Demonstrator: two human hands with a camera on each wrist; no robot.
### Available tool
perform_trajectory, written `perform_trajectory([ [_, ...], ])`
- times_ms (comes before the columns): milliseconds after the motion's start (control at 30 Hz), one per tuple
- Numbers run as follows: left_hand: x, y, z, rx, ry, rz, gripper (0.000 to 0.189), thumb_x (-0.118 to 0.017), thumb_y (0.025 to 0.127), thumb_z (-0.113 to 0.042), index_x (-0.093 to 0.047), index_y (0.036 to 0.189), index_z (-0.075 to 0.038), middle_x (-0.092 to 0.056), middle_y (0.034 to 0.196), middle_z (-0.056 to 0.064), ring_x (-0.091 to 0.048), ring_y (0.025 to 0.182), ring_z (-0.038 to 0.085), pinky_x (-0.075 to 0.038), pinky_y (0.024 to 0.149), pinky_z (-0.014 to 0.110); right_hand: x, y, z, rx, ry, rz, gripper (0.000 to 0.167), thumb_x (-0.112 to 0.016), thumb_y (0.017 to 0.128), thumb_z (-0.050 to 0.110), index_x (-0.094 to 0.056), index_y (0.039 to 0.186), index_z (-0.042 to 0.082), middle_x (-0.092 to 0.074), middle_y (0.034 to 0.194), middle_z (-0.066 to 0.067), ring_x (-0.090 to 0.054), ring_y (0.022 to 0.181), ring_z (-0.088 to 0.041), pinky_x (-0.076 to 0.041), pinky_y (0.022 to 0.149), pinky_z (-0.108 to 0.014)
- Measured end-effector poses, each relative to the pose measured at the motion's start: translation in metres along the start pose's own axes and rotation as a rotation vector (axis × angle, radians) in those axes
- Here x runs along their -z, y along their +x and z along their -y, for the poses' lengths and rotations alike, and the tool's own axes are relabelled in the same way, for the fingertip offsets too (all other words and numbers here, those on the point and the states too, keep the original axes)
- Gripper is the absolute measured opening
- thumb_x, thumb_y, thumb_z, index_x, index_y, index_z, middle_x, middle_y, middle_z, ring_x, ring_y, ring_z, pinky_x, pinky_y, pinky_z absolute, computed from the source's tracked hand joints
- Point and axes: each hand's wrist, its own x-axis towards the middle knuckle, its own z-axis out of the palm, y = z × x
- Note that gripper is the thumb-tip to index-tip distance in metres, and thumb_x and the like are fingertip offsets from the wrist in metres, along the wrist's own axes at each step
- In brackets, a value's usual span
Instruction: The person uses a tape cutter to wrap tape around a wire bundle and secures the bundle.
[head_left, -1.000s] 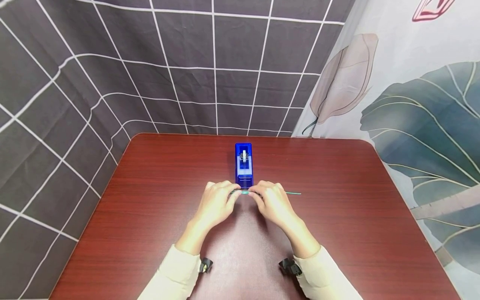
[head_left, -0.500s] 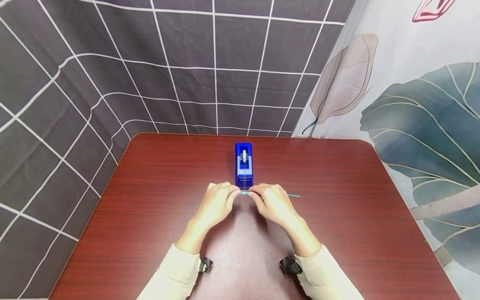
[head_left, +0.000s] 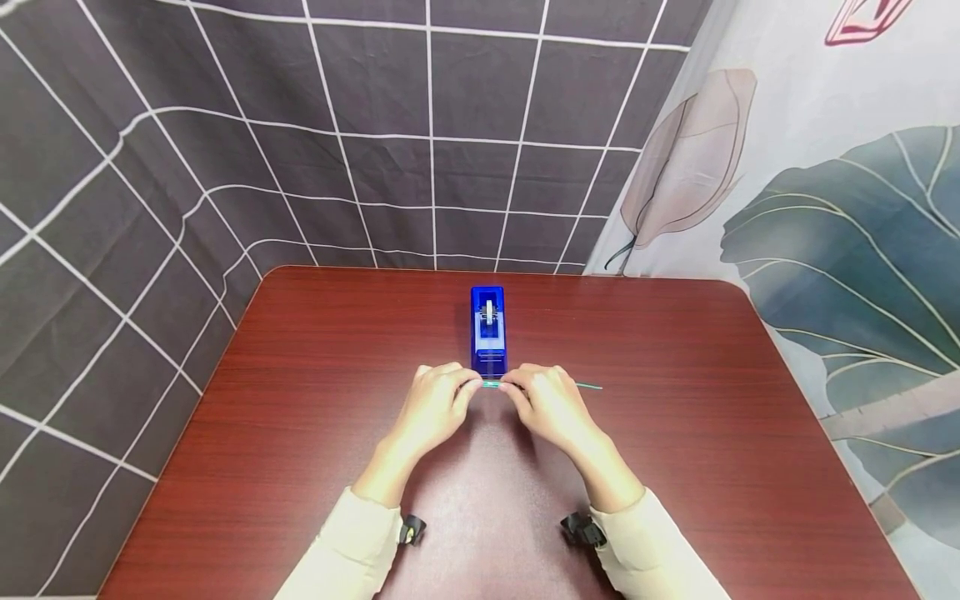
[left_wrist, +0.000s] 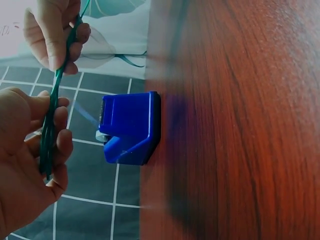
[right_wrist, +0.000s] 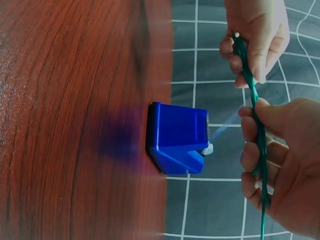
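Observation:
Both hands hold a thin bundle of green strands (left_wrist: pixel 48 132), of wire or cord, stretched level in front of a blue tape dispenser (head_left: pixel 489 333). My left hand (head_left: pixel 435 404) pinches its left part between thumb and fingers. Close beside it, my right hand (head_left: pixel 551 407) grips the right part, and one thin end sticks out beyond that hand. A short stretch of the bundle shows between the thumbs. From the dispenser a faint clear tape strip (left_wrist: pixel 86 113) reaches towards this stretch; whether it sticks there I cannot tell. Curled fingers hide parts of the strands.
The dispenser stands on a reddish-brown wooden table (head_left: pixel 315 350), with its tape roll (head_left: pixel 489 312) visible from above. Behind the table hangs a dark grey cloth with white grid lines (head_left: pixel 480 100). A leaf-patterned curtain (head_left: pixel 840 250) borders the right side.
Both hands stay almost in place with the green bundle. The thin end at the right has dipped slightly and risen again.

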Motion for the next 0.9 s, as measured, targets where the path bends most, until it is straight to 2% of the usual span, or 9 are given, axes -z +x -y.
perform_trajectory([
  [233,-0.0002,0.0008,0.0007,-0.015,-0.014,-0.029,0.010,-0.072,0.094,-0.019,-0.080,0.096,-0.014,-0.062,0.072,-0.008,-0.050,0.060,0.007,-0.043,0.074,0.037,-0.0002,-0.0004,-0.0008,0.005,-0.014,-0.019,0.004,-0.077,0.089,0.011,-0.077,0.090,0.008,-0.064,0.073,0.002,-0.057,0.059,-0.012,-0.046,0.061,-0.038],
  [500,-0.0028,0.0015,0.0036,-0.012,-0.065,-0.034,0.008,-0.075,0.092,-0.018,-0.080,0.094,-0.013,-0.069,0.081,-0.005,-0.062,0.068,0.011,-0.047,0.073,0.038,-0.0007,-0.0003,-0.0011,0.011,-0.013,-0.035,0.005,-0.080,0.085,0.010,-0.077,0.089,0.009,-0.066,0.075,0.002,-0.058,0.060,-0.013,-0.045,0.061,-0.038],
  [700,-0.0051,0.0018,0.0050,-0.005,-0.117,-0.039,0.006,-0.076,0.091,-0.014,-0.079,0.094,-0.010,-0.068,0.081,-0.003,-0.062,0.069,0.012,-0.051,0.068,0.034,-0.0016,0.0000,-0.0008,0.010,-0.020,-0.035,0.006,-0.081,0.084,0.009,-0.077,0.089,0.009,-0.067,0.077,0.002,-0.061,0.062,-0.014,-0.044,0.061,-0.039],
  [900,-0.0057,0.0017,0.0049,-0.005,-0.124,-0.049,0.006,-0.076,0.091,-0.013,-0.079,0.094,-0.009,-0.068,0.082,-0.002,-0.062,0.071,0.012,-0.052,0.069,0.034,-0.0029,-0.0002,0.0005,-0.013,-0.033,-0.029,0.003,-0.075,0.091,0.013,-0.077,0.091,0.010,-0.068,0.079,0.002,-0.063,0.065,-0.015,-0.043,0.066,-0.040],
])
